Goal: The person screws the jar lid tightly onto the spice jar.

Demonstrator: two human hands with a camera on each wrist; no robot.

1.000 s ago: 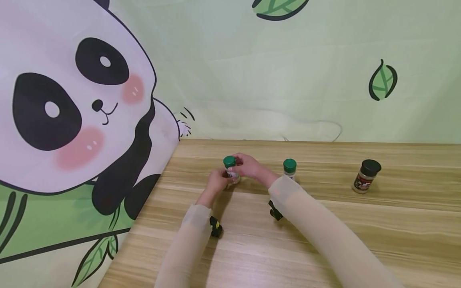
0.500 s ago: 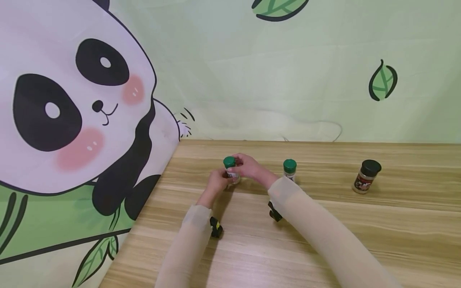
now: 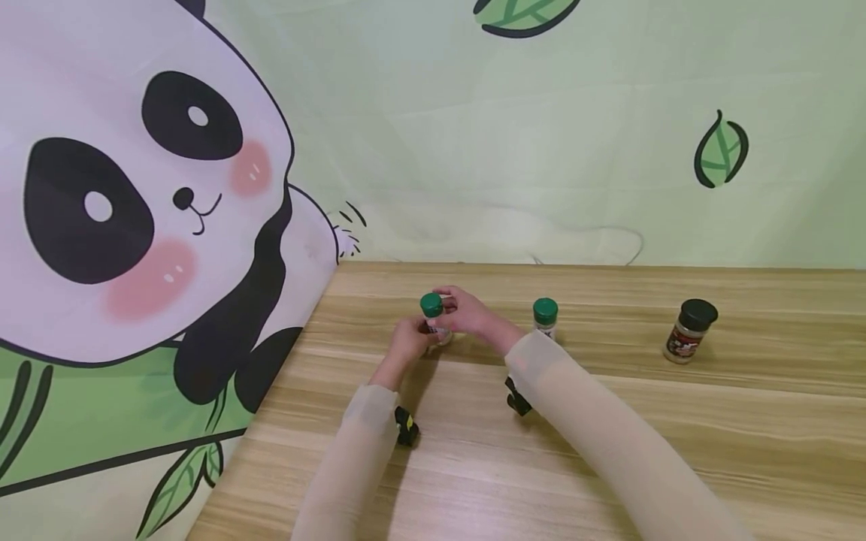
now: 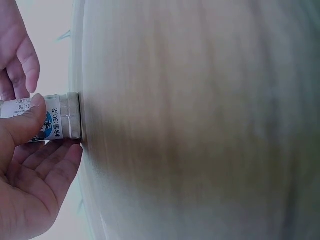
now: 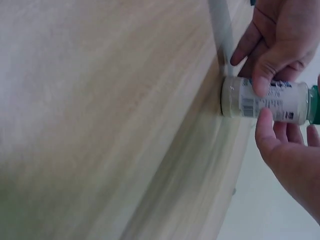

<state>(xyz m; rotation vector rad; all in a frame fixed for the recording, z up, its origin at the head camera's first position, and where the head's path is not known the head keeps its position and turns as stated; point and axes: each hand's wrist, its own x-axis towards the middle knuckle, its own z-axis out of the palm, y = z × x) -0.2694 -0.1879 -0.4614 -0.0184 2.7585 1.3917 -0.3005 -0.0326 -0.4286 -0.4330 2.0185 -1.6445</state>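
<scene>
A clear seasoning bottle with a green cap (image 3: 431, 303) and a white label (image 5: 272, 102) stands upright on the table. My left hand (image 3: 409, 340) grips its lower part, thumb across the label in the left wrist view and fingers round the far side. From the right, my right hand (image 3: 467, 312) holds the upper part, with the thumb on the label and fingers near the cap. In the right wrist view the bottle's base (image 5: 231, 96) meets the wood. Part of the label is hidden by both thumbs.
Another green-capped bottle (image 3: 545, 312) stands to the right, its lower part hidden behind my right sleeve (image 3: 541, 357). Farther right is a black-capped bottle (image 3: 685, 338). A panda-print cloth (image 3: 223, 285) borders the wooden table (image 3: 473, 466) at the left and a green one at the back.
The right hand's fingers have shifted very slightly by the cap. Otherwise both hands and the bottles stay in place.
</scene>
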